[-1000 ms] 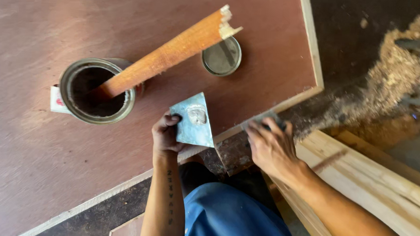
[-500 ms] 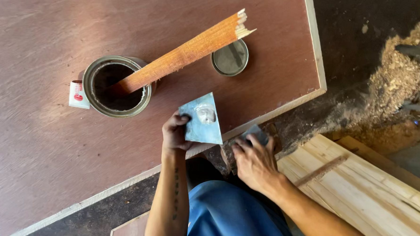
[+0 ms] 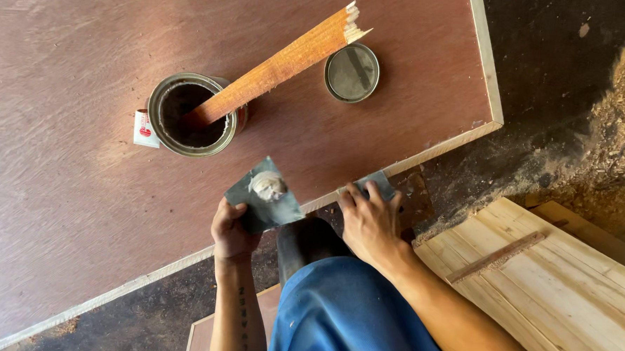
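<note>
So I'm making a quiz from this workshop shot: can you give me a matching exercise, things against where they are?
Things:
1. wooden stick
2. round lid
3. metal plate with putty
4. small scraper

Places:
A. under the right hand, at the board edge
B. lying flat on the board
C. leaning in the open can
D. held in the left hand

Pairs: 1-C, 2-B, 3-D, 4-A

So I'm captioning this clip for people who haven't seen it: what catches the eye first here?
An open tin can stands on the reddish-brown board, with a splintered wooden stick leaning out of it and the round lid lying nearby. At the board's near edge, the left hand holds a metal scraper carrying a pale blob of putty.
</note>
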